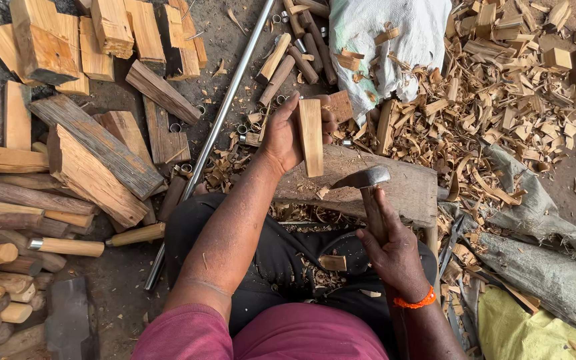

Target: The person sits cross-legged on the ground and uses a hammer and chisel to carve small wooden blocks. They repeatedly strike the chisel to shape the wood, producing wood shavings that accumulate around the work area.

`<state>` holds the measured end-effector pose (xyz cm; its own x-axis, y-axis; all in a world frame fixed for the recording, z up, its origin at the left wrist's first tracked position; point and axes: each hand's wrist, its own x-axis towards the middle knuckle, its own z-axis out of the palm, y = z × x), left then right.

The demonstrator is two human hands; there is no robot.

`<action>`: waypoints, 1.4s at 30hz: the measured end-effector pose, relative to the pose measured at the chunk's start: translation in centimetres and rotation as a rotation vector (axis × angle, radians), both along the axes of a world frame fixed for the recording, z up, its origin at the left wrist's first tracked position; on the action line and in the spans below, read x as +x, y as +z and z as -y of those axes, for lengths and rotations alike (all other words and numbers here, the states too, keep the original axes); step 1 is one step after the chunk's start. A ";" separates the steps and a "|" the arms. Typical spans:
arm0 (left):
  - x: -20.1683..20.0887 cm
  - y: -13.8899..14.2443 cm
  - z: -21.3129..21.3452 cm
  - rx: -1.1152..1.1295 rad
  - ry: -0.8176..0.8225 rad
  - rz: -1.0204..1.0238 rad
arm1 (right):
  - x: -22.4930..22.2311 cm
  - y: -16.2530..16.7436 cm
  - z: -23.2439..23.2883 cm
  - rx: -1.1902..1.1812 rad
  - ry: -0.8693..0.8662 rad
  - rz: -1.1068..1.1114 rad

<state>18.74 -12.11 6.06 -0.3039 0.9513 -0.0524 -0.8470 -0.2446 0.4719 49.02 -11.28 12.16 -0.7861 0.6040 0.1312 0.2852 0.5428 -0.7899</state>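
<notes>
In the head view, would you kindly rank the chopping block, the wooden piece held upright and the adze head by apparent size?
1. Chopping block.
2. Wooden piece, in the left hand.
3. Adze head, on the tool held by the right hand; it sits nearer the camera, yet looks smallest.

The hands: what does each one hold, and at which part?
The left hand holds a pale wooden block by its upper end, standing on the chopping block. The right hand grips a metal-headed chopping tool by its wooden handle.

We see split wood blocks [95,160] piled far left, rounded handles [8,280] stacked near left, a long metal rod [218,123] lying diagonally, a white sack [388,47] at the far side, wood shavings [501,100] heaped right, grey cloth [541,260] near right, a yellow bag [521,327] in the corner
</notes>
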 end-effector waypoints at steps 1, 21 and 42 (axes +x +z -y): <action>0.0 -0.2 -0.1 -0.026 0.004 -0.004 | 0.1 -0.1 0.0 0.010 0.004 0.003; 6.4 6.2 3.6 0.015 -1.122 -1.231 | 0.0 2.2 -1.2 -0.108 -0.109 0.157; 1.7 0.8 0.7 -0.266 0.246 -0.324 | 0.1 5.3 -0.1 0.064 -0.190 0.542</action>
